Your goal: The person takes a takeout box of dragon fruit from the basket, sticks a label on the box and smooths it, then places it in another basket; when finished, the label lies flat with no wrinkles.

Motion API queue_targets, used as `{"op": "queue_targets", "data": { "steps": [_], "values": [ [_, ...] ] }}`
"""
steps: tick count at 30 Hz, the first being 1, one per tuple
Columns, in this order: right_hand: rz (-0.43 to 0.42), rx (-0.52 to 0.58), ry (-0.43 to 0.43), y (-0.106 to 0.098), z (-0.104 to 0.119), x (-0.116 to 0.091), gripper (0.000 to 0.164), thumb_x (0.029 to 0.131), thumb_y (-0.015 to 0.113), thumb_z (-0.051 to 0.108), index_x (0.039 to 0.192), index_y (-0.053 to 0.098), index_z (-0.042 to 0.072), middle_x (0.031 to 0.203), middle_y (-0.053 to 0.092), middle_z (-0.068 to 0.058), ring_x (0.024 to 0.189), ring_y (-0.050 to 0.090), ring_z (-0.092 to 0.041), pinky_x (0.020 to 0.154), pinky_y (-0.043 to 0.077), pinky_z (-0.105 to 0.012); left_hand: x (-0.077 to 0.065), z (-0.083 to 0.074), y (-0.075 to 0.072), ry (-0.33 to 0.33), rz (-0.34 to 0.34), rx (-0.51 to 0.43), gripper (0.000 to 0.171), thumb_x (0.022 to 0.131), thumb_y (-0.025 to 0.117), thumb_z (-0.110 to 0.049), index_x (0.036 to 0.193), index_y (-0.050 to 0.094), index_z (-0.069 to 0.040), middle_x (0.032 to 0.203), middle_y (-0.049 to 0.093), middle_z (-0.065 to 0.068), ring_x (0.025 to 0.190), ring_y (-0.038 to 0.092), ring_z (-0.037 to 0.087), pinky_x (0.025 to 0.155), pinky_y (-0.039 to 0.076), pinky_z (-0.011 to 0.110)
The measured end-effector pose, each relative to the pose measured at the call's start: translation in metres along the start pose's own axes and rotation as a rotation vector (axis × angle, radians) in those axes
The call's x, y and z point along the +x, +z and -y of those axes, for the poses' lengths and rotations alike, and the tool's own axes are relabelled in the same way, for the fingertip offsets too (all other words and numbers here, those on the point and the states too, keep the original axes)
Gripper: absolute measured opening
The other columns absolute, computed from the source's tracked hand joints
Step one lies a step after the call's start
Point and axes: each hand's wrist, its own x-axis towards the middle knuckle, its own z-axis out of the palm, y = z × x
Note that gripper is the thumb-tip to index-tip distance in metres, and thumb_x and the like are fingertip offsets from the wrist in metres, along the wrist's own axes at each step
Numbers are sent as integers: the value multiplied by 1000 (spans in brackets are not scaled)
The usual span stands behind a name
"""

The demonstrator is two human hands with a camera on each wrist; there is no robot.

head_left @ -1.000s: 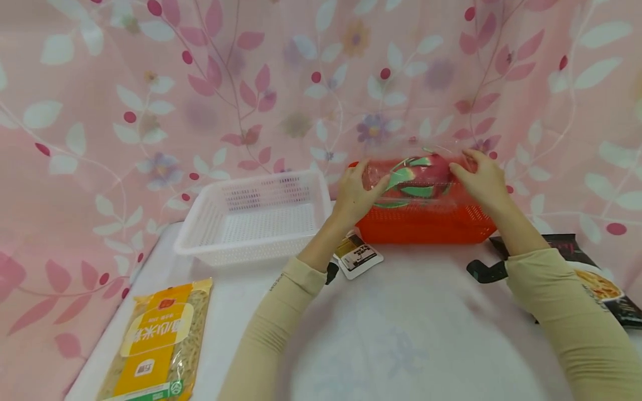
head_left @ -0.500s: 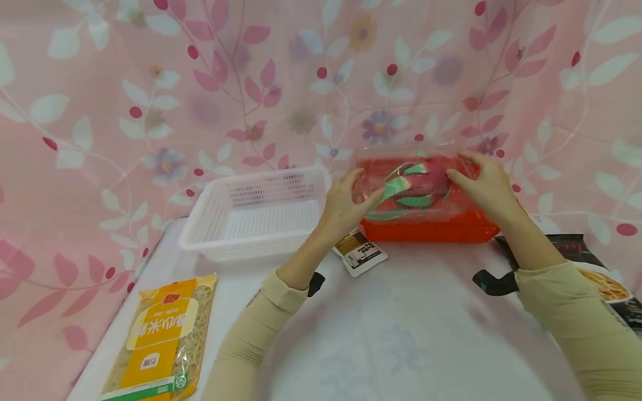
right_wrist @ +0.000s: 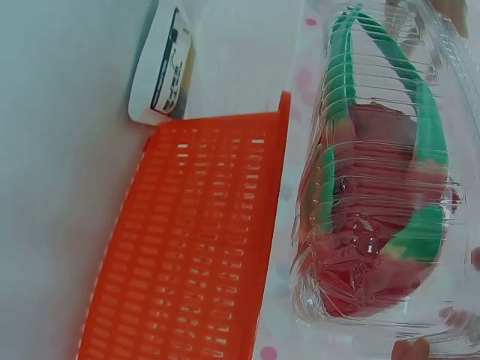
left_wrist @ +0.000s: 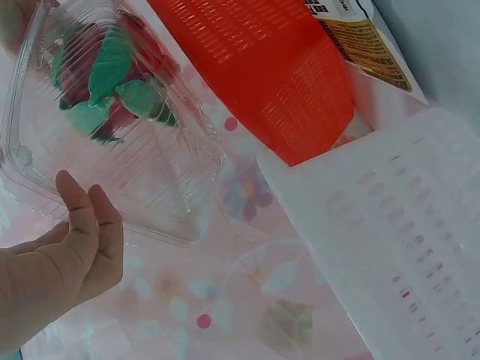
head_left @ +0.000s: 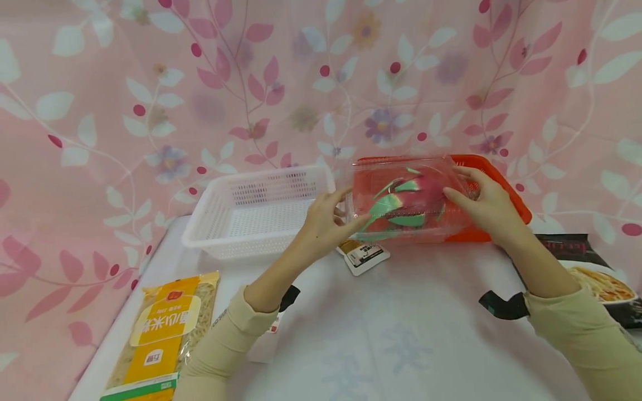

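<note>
A clear plastic clamshell box (head_left: 361,172) with a red and green dragon fruit (head_left: 423,192) inside is up in front of the red basket (head_left: 521,206), seen in all three views. My left hand (head_left: 326,225) holds the box by its left end, thumb at the front edge and fingers at the side. At the opposite end my right hand (head_left: 489,209) grips the box between thumb and fingers. In the left wrist view, the left fingers (left_wrist: 101,232) lie against the box's edge. Only a fingertip (right_wrist: 411,349) of the right hand shows clearly in the right wrist view.
A white perforated basket (head_left: 261,245) stands left of the red one. A small white pouch (head_left: 365,257) lies between them at the front. A yellow noodle packet (head_left: 160,334) is front left; a black food bag (head_left: 599,273) lies right. A pink floral curtain (head_left: 301,83) hangs behind.
Both hands have brought the box toward me and slightly lower, away from the red basket, uncovering more of its rim. The left hand has shifted left and down along with it.
</note>
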Motion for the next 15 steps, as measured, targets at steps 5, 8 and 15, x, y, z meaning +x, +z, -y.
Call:
{"op": "queue_targets", "data": {
  "steps": [5, 8, 15],
  "values": [
    [28, 18, -83, 7, 4, -11, 52, 93, 52, 30, 138, 37, 11, 114, 46, -10, 66, 48, -19, 54, 47, -19, -19, 1, -6, 51, -48, 29, 68, 78, 67, -48, 135, 46, -17, 101, 52, 1, 82, 55, 9, 66, 51, 21],
    [36, 50, -118, 11, 7, -17, 46, 94, 51, 23, 136, 40, 9, 110, 45, -8, 61, 44, -18, 50, 45, -21, -29, 0, -11, 87, -69, 46, 66, 78, 69, -42, 134, 47, -15, 96, 53, 2, 79, 57, 10, 67, 51, 21],
    [81, 71, -142, 19, 12, -32, 45, 95, 50, 23, 135, 40, 7, 105, 40, -9, 72, 40, -19, 51, 42, -20, -50, -1, -21, 68, -62, 78, 66, 78, 71, -39, 135, 47, -15, 99, 54, 1, 74, 60, 10, 63, 51, 21]
  ]
}}
